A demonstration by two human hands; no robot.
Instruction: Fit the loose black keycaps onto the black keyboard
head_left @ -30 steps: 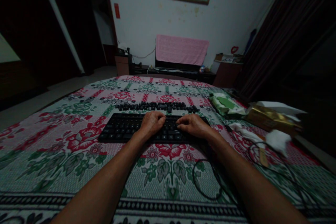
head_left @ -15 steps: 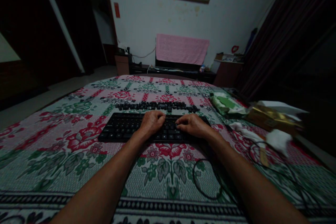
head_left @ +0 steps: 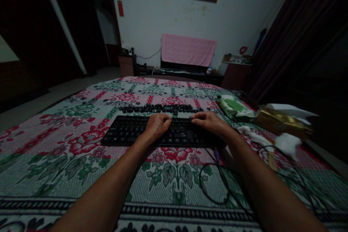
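A black keyboard (head_left: 127, 132) lies on a floral bedspread (head_left: 81, 152) in dim light. Just behind it sits a row of loose black keycaps (head_left: 160, 108). My left hand (head_left: 157, 125) rests on the middle of the keyboard, its fingers curled down onto the keys. My right hand (head_left: 210, 121) is at the keyboard's far right edge with its fingers drawn together and pointing left, close to the keycap row. Whatever either hand may be pinching is too dark and small to see.
A black cable (head_left: 214, 185) loops on the bedspread right of centre. A green packet (head_left: 233, 107), a gold box (head_left: 280, 123) and white wads (head_left: 286, 143) lie at the right. Beyond the bed stand a low cabinet with a pink cloth (head_left: 187, 50) and a dark curtain.
My right hand has moved from the keyboard's lower right keys up and right to its far edge. My left hand has stayed put.
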